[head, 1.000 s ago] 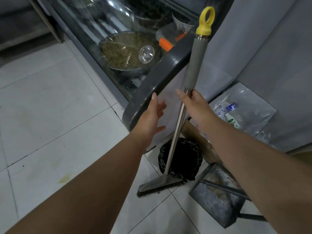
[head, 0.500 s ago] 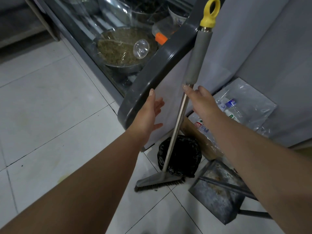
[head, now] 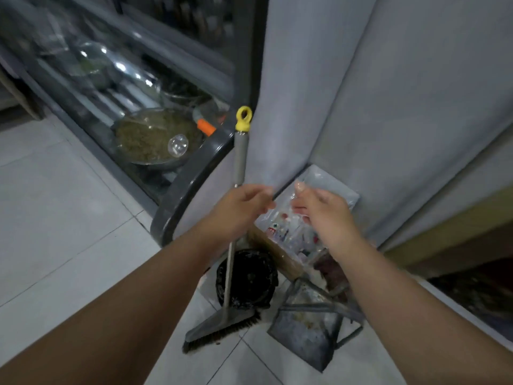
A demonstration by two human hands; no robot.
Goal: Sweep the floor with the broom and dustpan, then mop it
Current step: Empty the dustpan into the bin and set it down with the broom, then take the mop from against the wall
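The broom stands upright against the grey corner. Its yellow ring cap (head: 243, 118) is on top, the grey foam grip (head: 240, 159) just below, and the brush head (head: 222, 329) rests on the tiled floor. My left hand (head: 238, 209) is wrapped round the metal handle just under the foam grip, its fingers blurred. My right hand (head: 323, 215) hovers to the right of the handle with relaxed fingers, apart from it and holding nothing. A dirty metal dustpan (head: 305, 333) lies on the floor right of the brush head, its handle pointing right.
A black bin bag (head: 247, 276) sits behind the brush head. A clear plastic bag of small items (head: 294, 234) leans in the corner on cardboard. The dark-edged glass display case (head: 191, 176), holding a metal bowl (head: 150, 137), runs along the left. White floor tiles (head: 63, 218) spread to the left.
My right hand has let go of the broom handle and drawn off to the right. My left hand has moved in and taken the handle. The view has pulled back and tilted up.
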